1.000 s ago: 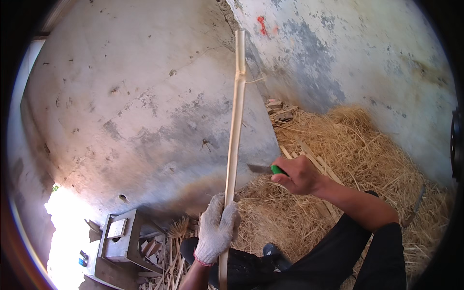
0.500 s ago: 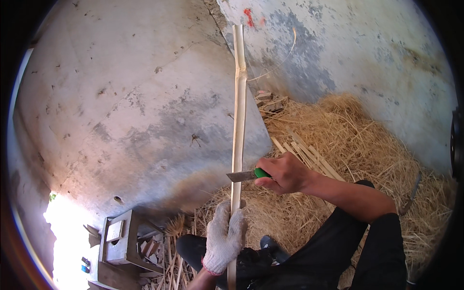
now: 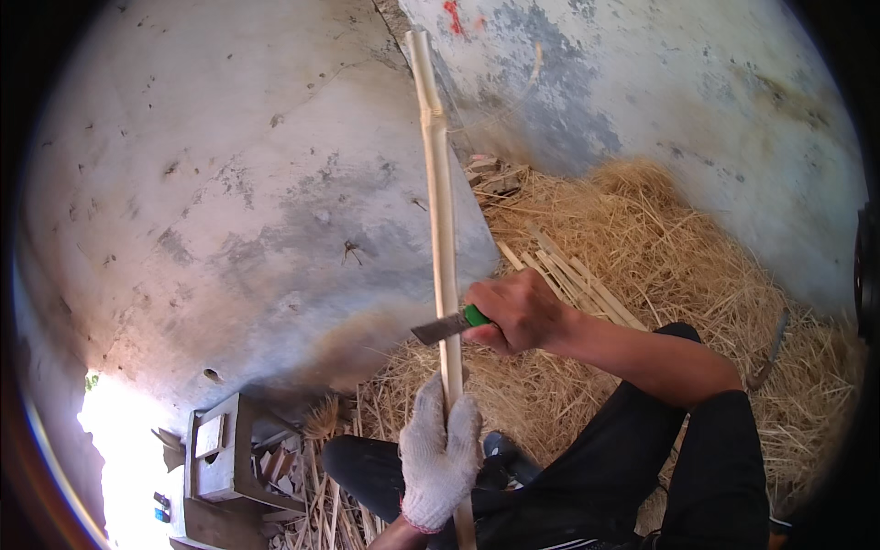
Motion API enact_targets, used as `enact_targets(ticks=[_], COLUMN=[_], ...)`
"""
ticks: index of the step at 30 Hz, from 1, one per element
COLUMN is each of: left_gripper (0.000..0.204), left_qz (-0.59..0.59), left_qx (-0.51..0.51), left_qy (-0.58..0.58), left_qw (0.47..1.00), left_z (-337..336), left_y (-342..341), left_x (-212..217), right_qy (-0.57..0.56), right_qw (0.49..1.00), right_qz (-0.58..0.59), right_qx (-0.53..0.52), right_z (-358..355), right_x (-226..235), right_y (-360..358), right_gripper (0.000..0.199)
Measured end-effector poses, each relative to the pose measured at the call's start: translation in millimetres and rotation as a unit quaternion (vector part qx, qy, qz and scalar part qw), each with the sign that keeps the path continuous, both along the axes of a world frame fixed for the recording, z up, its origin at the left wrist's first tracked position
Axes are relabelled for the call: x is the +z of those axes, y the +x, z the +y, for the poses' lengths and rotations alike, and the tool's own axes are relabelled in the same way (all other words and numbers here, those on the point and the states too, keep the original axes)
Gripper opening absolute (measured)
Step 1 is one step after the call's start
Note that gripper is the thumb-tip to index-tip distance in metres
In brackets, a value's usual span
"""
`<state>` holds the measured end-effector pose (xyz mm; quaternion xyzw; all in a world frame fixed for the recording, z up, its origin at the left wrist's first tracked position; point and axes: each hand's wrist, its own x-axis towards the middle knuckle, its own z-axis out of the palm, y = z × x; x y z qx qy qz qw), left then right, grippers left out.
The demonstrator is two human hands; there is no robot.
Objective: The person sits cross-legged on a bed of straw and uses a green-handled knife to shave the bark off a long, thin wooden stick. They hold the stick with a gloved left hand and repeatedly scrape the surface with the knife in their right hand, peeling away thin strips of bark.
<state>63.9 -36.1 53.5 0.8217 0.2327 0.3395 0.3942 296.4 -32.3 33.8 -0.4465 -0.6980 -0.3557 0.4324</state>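
A long, pale split bamboo strip (image 3: 441,206) stands nearly upright in front of me, its top leaning left, with a raised joint near the upper end. My left hand (image 3: 440,463), in a white knitted glove, is closed around its lower part. Bare, my right hand (image 3: 519,312) grips a knife by its green handle. The knife's dark, flat blade (image 3: 438,328) lies across the strip just above the glove, its tip past the left edge. A thin, blurred shaving (image 3: 537,66) curls off to the right near the joint. The strip's bottom end runs out of the picture.
A heap of straw-like shavings (image 3: 660,238) fills the right side, with several cut strips (image 3: 587,284) on it. A curved tool (image 3: 775,353) rests at far right. A wooden stool-like box (image 3: 214,454) and scraps lie lower left. Stained walls (image 3: 275,183) stand close ahead.
The strip's upper end has swung left, so it tilts more. My right hand and the knife have shifted slightly left and up; my gloved hand appears a little farther right. The view moved slightly.
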Motion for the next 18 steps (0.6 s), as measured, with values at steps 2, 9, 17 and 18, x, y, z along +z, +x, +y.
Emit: enact_targets(ticks=[2,9,17,18], left_gripper=[0.034,0.032,0.03,0.03], left_qz=[0.006,-0.037,0.064,0.05], left_qx=[0.01,0.006,-0.034,-0.034], left_qy=[-0.1,-0.19,-0.243,-0.257], left_qw=[0.995,0.981,0.967,0.965], left_z=[-4.5,-2.5,-31.7,-27.6], left_y=[3.5,8.8,7.2,10.3], left_x=[4.1,5.2,7.4,8.7], right_qy=[0.012,0.041,0.073,0.103], right_qw=[1.0,0.999,0.936,0.943], right_qz=[0.007,-0.01,0.289,0.264], right_qx=[-0.009,-0.031,-0.187,-0.174], right_z=[4.6,20.8,1.7,-2.8], right_x=[-2.0,-5.2,37.9,26.1], right_y=[2.8,13.0,113.5,106.2], right_gripper=[0.051,0.048,0.05,0.05])
